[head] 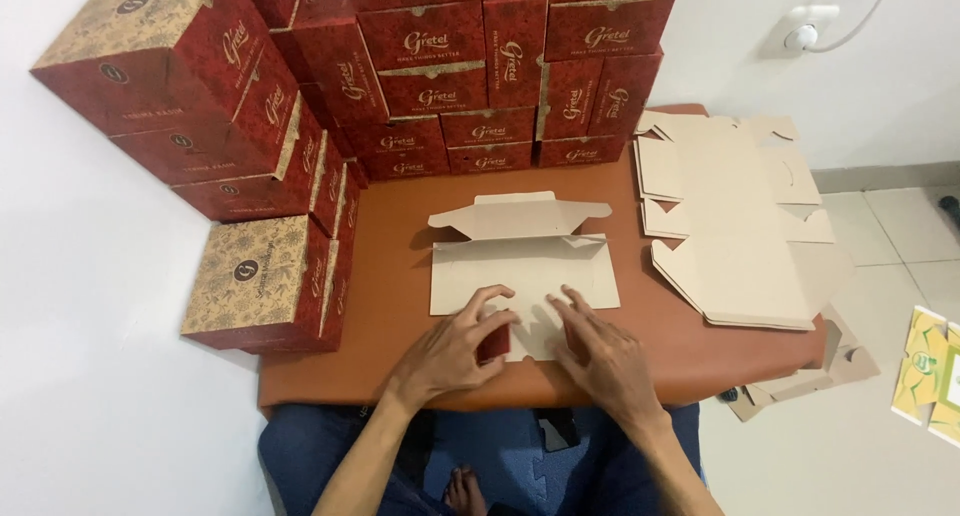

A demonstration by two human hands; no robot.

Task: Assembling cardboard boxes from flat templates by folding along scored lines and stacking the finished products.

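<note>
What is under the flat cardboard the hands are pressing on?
The flat cardboard lies on the brown table. The left hand and right hand press its near edge. Anything beneath it is hidden.

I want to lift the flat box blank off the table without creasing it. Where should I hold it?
Take the box blank by its two short side edges, coming in from left and right. It lies flat, the far flap is raised, and both hands cover the near edge.
</note>
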